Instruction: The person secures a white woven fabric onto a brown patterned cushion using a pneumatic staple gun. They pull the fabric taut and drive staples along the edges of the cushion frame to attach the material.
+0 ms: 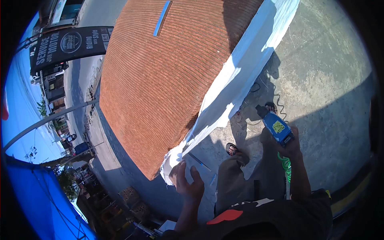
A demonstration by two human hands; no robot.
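A large panel covered in ribbed rust-brown fabric (160,76) takes up the middle, with white backing cloth (240,76) hanging along its right edge. At the panel's near corner is my left hand (187,183), fingers extended and thumb apart, its fingertips at the bunched white cloth. Whether they press on the cloth is hard to see. My right hand (291,147) is wrapped round a blue staple gun (277,127), held to the right of the panel with its dark nose pointing up and left. A green coiled hose (285,164) hangs below that hand.
A narrow blue strip (162,19) lies on the panel's far part. On the concrete floor (320,88) are a dark coiled cord (279,102) and a thin rod (199,161). My sandaled foot (232,149) stands below. A blue tarp (36,196) and dark banner (72,46) are at left.
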